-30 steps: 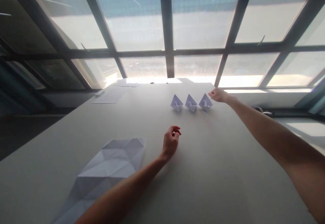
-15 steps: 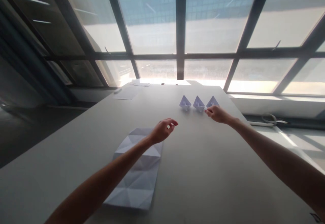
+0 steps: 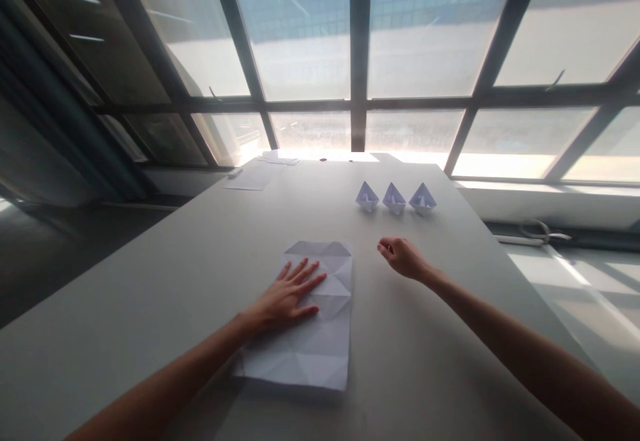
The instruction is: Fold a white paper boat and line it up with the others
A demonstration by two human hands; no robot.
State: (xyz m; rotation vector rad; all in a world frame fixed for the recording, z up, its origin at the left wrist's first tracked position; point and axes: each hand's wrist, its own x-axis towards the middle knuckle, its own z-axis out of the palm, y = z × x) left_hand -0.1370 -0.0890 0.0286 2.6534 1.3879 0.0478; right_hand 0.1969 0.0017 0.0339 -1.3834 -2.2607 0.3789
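My left hand (image 3: pixel 287 294) lies flat with fingers spread on a white creased sheet of paper (image 3: pixel 320 357). Fold lines cross the sheet in triangles, and part of it is covered by the hand. My right hand (image 3: pixel 403 256) hovers over the table to the right of the sheet, fingers curled in, nothing visible in them. Beyond it three folded paper boats stand in a row: a left boat (image 3: pixel 367 197), a middle boat (image 3: pixel 394 199) and a right boat (image 3: pixel 423 199). No hand touches the boats.
The white table (image 3: pixel 165 314) reaches toward a large framed window (image 3: pixel 357 61). Flat paper sheets (image 3: pixel 250 177) lie at its far left. A dark curtain (image 3: pixel 65 107) hangs on the left. On the right, a looped cable (image 3: pixel 543 231) lies below the sill.
My right hand has drawn back from the right boat toward me. My left hand has come down flat onto the creased sheet, which now lies further right.
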